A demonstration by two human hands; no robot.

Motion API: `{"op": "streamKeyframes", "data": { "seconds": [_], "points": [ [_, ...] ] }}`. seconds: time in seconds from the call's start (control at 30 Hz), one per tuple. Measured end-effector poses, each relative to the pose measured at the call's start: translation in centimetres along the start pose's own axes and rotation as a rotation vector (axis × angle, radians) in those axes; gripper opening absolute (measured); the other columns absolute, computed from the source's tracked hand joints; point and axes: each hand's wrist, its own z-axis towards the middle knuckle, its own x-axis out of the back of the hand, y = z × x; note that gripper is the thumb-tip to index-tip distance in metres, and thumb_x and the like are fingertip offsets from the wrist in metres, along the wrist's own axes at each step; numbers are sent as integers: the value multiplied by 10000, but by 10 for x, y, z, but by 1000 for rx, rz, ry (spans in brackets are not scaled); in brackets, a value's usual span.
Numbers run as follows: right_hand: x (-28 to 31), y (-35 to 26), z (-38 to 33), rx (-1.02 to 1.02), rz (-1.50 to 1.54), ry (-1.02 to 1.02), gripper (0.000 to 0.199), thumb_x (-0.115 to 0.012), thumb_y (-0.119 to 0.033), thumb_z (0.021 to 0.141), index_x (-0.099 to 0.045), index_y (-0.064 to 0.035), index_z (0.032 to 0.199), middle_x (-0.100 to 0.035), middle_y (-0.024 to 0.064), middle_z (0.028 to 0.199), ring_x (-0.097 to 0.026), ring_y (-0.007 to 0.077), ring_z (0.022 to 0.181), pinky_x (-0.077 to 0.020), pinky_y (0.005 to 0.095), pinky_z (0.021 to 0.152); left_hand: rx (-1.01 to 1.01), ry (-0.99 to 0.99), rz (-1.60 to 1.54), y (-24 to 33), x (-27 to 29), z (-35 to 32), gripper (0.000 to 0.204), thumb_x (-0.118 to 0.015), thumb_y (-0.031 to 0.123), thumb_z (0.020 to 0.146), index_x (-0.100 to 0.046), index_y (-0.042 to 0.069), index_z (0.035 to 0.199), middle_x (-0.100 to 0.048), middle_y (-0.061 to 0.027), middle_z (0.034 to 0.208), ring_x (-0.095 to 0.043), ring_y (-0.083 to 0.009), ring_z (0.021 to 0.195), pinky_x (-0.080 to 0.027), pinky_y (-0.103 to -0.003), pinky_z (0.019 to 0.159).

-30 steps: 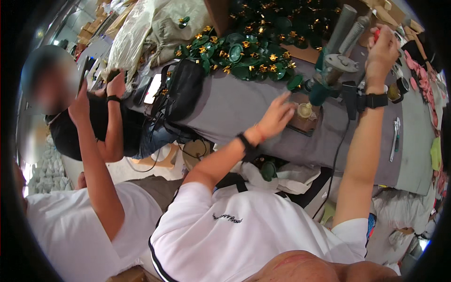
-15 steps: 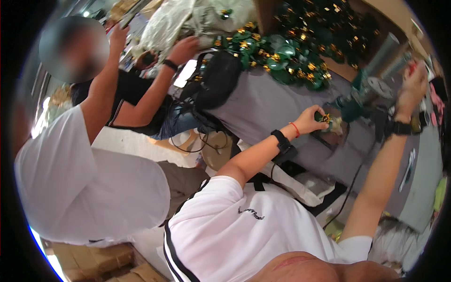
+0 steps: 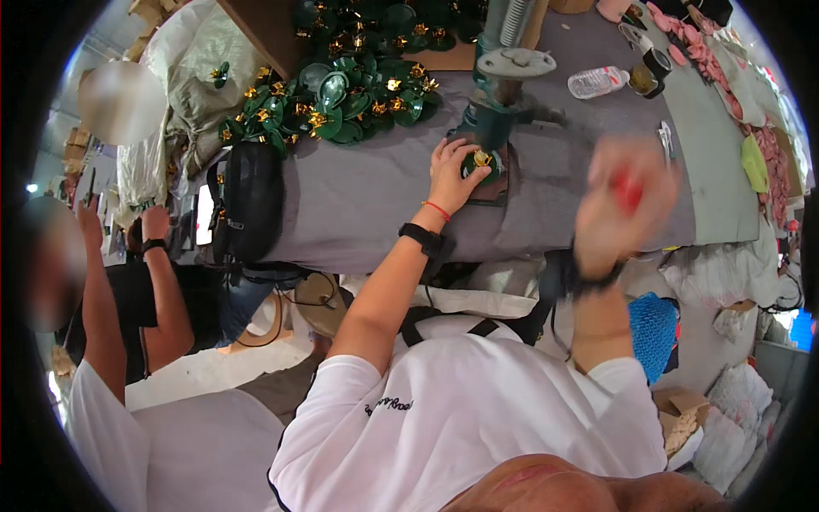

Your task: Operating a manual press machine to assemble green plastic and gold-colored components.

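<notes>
My left hand (image 3: 450,175) pinches a small green piece with a gold flower-like top (image 3: 482,160) between thumb and fingers. It sits at the base of a green hand press (image 3: 489,124), right under the ram. On the right, my right hand (image 3: 604,213) is smeared by motion. It is closed around a red knob (image 3: 629,191), which looks like the end of the press lever; the bar between is blurred. Left of the press lies a heap of green discs with gold tops (image 3: 341,107).
A clear plastic bottle (image 3: 596,82) and a dark jar (image 3: 648,75) stand at the right rear of the grey-covered table (image 3: 358,192). A black bag (image 3: 252,200) lies at its left edge. Two people are at the left. A blue mesh bundle (image 3: 653,333) is below the table at right.
The view has swung right, so the scene sits further left. My right hand has come down and nearer with the red knob. My left hand still pinches the green and gold piece.
</notes>
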Motion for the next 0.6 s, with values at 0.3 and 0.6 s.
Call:
{"op": "streamKeyframes", "data": {
  "seconds": [0.3,0.6],
  "points": [
    [64,-13,-92,67,-520,-491,270,-418,-186,969,-573,-23,820,-664,134,822,-664,350,884,-449,495,948,-46,66,135,17,8,9,510,-740,350,773,-600,119,1206,-517,-111,1322,-340,-382,1331,-268,-509,1091],
    [-23,86,128,-358,-189,69,295,-455,-273,995,-569,-46,846,-525,18,714,-471,77,563,-377,218,520,-180,-183,-60,17,32,-35,416,-714,183,812,-528,19,1146,-525,-209,1274,-453,-402,1233,-346,-448,1045]
  ]
}}
